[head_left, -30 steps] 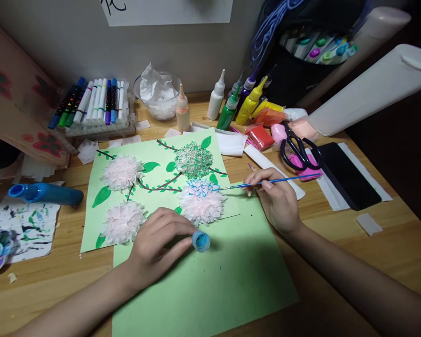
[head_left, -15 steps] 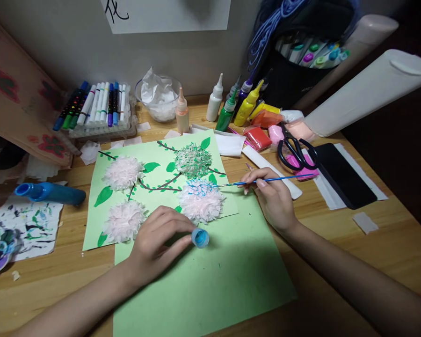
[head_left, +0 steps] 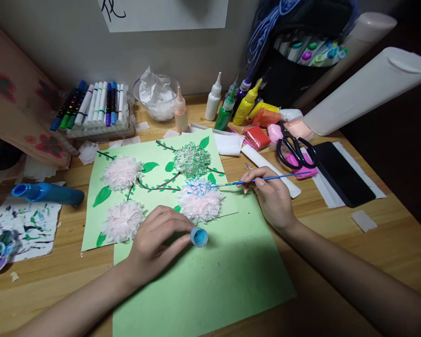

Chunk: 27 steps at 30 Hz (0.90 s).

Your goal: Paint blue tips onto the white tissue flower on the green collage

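A thin blue paintbrush (head_left: 277, 177) is pinched in my right hand (head_left: 269, 194), its tip touching the upper right of a pale pink paper flower (head_left: 201, 206). Blue paint marks the upper petals of that flower. Between thumb and fingers, my left hand (head_left: 161, 236) holds a small bottle cap (head_left: 199, 237) with blue paint inside, just below the flower. The flower is on a light green picture sheet (head_left: 150, 157), along with two plain pink flowers (head_left: 122, 173) and one flower daubed green (head_left: 192, 160). Painted leaves and brown branches surround them.
A larger green sheet (head_left: 210, 285) lies underneath. An uncapped blue paint bottle (head_left: 49, 193) lies left, by a paint-stained paper (head_left: 35, 229). Behind stand markers (head_left: 96, 103), a glass bowl (head_left: 157, 110) and paint bottles (head_left: 224, 114). Scissors (head_left: 296, 152) and a phone (head_left: 344, 173) are right.
The view has shifted very slightly. Both hands, the cap and the brush keep nearly the same positions, with the brush tip still at the flower's upper petals.
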Each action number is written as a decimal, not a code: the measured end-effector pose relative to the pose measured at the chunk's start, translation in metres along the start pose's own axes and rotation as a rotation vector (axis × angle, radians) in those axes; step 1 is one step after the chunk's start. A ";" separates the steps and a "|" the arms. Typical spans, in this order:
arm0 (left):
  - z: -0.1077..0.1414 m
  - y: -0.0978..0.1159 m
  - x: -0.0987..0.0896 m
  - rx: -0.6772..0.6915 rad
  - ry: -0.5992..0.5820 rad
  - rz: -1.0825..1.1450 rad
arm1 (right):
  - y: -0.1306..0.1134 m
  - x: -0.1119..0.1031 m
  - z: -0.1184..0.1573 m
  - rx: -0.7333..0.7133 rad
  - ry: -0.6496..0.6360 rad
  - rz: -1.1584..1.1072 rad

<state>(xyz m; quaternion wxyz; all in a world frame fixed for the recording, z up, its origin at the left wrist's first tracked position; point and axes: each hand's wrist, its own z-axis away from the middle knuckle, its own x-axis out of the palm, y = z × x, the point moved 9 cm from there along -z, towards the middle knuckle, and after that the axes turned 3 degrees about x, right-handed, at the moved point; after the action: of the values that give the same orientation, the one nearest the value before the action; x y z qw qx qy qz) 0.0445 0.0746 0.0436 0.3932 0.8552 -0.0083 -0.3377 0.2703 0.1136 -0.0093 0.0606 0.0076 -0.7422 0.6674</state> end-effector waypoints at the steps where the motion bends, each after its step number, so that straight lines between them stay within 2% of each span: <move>1: 0.000 0.000 0.000 0.000 0.000 -0.003 | -0.001 -0.001 0.000 -0.015 0.010 -0.013; 7: -0.001 0.001 0.000 -0.005 0.006 -0.006 | -0.001 0.003 0.000 -0.008 -0.014 0.009; 15: -0.001 0.001 0.000 -0.002 0.001 -0.010 | -0.013 -0.001 0.002 -0.072 0.050 -0.054; 22: 0.000 0.002 -0.001 -0.002 0.000 -0.014 | 0.004 -0.007 -0.005 0.144 0.127 -0.144; 27: -0.002 0.001 -0.001 -0.008 0.001 -0.013 | 0.007 -0.010 -0.006 0.164 0.162 -0.148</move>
<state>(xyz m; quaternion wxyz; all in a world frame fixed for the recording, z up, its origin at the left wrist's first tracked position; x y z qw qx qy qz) 0.0450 0.0751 0.0461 0.3946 0.8537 -0.0014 -0.3399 0.2799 0.1197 -0.0162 0.1687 0.0133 -0.6752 0.7180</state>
